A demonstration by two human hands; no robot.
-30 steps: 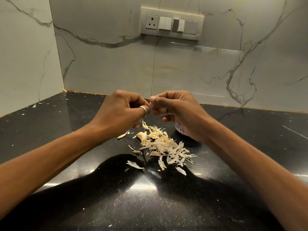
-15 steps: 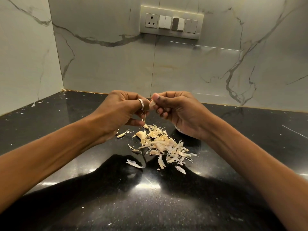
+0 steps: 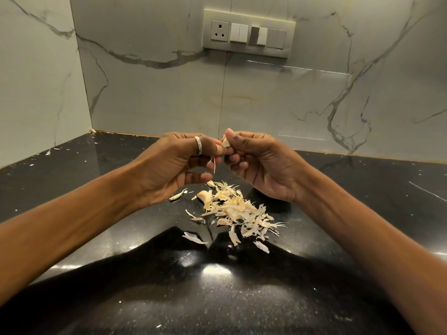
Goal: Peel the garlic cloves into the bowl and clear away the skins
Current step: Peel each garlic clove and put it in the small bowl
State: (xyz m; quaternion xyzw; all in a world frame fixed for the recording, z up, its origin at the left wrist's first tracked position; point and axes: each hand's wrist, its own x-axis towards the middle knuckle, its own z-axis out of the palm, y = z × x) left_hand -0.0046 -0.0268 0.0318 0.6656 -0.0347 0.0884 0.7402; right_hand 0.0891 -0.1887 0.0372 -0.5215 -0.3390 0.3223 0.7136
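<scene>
My right hand pinches a small pale garlic clove between thumb and fingers, held above the counter. My left hand, with a silver ring, pinches a thin strip of skin that hangs down from its fingertips beside the clove. Below the hands a pile of dry garlic skins lies on the black counter, with one unpeeled clove at its left edge. The bowl is hidden behind my right hand.
The black stone counter runs into a corner of marble walls. Loose skin flakes lie near the pile and small bits along the left wall. A switch panel sits on the back wall.
Both hands have lifted a little and drawn slightly apart. A strip of skin now hangs from my left fingertips. The bowl edge seen a second ago is covered by my right hand.
</scene>
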